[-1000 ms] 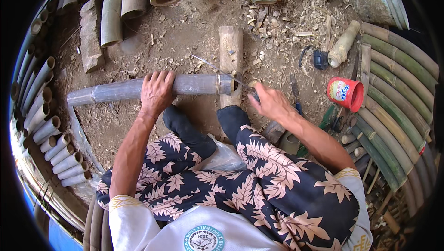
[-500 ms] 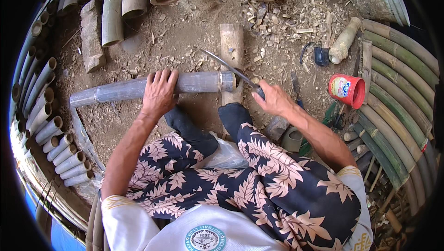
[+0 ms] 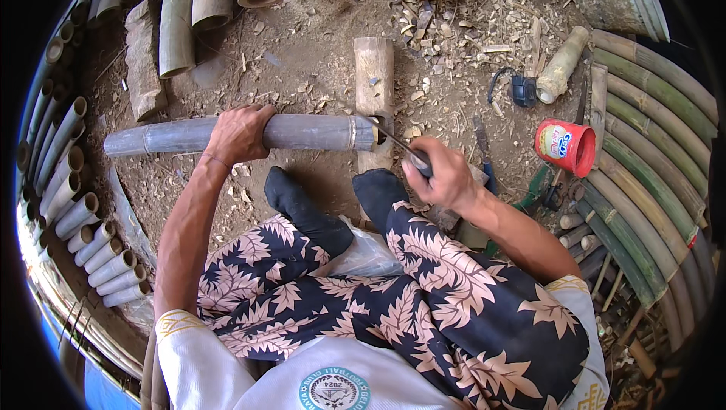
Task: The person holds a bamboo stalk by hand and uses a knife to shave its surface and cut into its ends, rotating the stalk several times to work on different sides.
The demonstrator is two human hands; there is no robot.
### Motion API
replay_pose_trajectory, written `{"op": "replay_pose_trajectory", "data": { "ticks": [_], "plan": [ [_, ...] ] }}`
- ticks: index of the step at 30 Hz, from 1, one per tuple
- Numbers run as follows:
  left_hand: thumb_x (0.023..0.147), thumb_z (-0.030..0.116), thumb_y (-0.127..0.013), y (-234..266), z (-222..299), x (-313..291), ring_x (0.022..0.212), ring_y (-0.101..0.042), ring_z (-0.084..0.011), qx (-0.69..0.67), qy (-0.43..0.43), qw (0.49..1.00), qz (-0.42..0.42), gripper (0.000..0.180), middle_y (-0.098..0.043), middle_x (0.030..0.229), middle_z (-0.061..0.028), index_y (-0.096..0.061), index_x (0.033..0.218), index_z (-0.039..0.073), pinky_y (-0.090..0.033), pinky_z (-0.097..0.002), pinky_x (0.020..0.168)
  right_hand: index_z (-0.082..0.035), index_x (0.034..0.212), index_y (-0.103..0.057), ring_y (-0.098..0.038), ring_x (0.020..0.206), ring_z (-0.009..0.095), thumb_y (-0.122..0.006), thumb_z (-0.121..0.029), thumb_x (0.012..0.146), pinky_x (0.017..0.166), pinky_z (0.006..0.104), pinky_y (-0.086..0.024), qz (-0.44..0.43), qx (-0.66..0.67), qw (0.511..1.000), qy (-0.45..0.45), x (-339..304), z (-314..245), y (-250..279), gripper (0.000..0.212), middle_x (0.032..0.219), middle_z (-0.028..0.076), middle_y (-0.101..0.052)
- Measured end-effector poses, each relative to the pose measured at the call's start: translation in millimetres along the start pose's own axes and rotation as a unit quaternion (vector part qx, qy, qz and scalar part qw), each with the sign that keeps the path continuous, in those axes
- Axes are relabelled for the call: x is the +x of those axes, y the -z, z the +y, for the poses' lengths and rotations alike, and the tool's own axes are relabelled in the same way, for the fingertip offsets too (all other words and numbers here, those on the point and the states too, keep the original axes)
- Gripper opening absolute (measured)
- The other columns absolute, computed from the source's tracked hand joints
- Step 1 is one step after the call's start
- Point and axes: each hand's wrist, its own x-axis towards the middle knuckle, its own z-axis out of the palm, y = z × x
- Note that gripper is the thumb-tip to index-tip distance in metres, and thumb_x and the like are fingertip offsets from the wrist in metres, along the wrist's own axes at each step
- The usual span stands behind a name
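My left hand [image 3: 239, 135] is wrapped over a grey bamboo tube [image 3: 318, 132], which lies sideways in front of my feet. The tube's right end rests over a short wooden log [image 3: 374, 77] on the ground. In my right hand [image 3: 445, 174] is the dark handle of a knife [image 3: 398, 142]. Its blade slants up and left to the tube's open right end; the tip meets the rim or goes just inside, I cannot tell which. My feet in dark socks [image 3: 306, 213] are just below the tube.
At right, a red tin [image 3: 565, 145] lies tipped beside stacked bamboo poles [image 3: 643, 123]. A second blade [image 3: 484, 145] lies on the ground right of the log. Cut bamboo tubes [image 3: 98, 247] line the left side and far edge. A pale bucket [image 3: 620, 0] lies far right; wood chips litter the dirt.
The knife has come down from across the tube's top to its right end. My left hand has shifted left along the tube, and the tube looks rolled or turned.
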Motion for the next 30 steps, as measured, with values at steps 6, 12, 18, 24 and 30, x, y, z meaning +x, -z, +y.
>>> {"op": "replay_pose_trajectory", "data": {
  "ticks": [6,12,18,24,30],
  "plan": [
    [0.059,0.015,-0.079,-16.0,-4.8,-9.6,0.095,-0.066,-0.0351,0.003,-0.016,0.999,0.033,0.051,-0.067,0.096,-0.0117,-0.061,0.107,0.012,-0.053,-0.045,0.083,0.003,0.106,-0.053,-0.065,0.058,0.035,-0.063,-0.026,0.096,0.055,0.0434,-0.051,-0.045,0.078,0.994,-0.066,14.5,-13.9,13.6,0.032,0.067,0.019,-0.061],
    [0.063,0.014,-0.077,-13.7,3.0,-7.0,0.1,-0.064,-0.0314,0.031,-0.013,0.996,0.085,0.05,-0.065,0.098,-0.009,-0.059,0.11,0.014,-0.05,-0.0453,0.089,0.003,0.102,-0.052,-0.064,0.051,0.03,-0.059,-0.027,0.098,0.051,0.0411,-0.055,-0.128,-0.082,0.984,-0.089,1.9,29.6,-4.5,0.031,0.062,0.014,-0.061],
    [0.073,0.013,-0.07,-34.1,3.2,-15.7,0.098,-0.063,-0.0271,0.077,-0.012,0.978,0.192,0.039,-0.064,0.099,-0.0066,-0.059,0.111,0.014,-0.048,-0.0444,0.088,0.003,0.107,-0.053,-0.067,0.062,0.038,-0.061,-0.028,0.096,0.056,0.045,-0.054,0.017,0.068,0.997,0.021,12.5,-23.6,18.8,0.033,0.075,0.019,-0.065],
    [0.074,0.012,-0.067,-45.8,9.6,-18.6,0.1,-0.061,-0.0247,0.102,-0.019,0.956,0.276,0.039,-0.063,0.103,-0.0053,-0.059,0.112,0.013,-0.045,-0.0413,0.093,0.0,0.104,-0.051,-0.066,0.058,0.037,-0.063,-0.024,0.096,0.052,0.044,-0.05,-0.176,-0.061,0.965,-0.186,7.9,36.2,-3.7,0.028,0.07,0.021,-0.063],
    [0.075,0.012,-0.066,-54.0,6.9,-24.0,0.104,-0.061,-0.0247,0.123,-0.002,0.95,0.288,0.039,-0.064,0.107,-0.0061,-0.059,0.114,0.012,-0.044,-0.0418,0.095,0.002,0.101,-0.051,-0.061,0.05,0.028,-0.062,-0.028,0.097,0.043,0.0391,-0.048,0.106,0.063,0.988,0.096,14.1,-9.8,9.6,0.032,0.066,0.014,-0.059]
  ]
}}
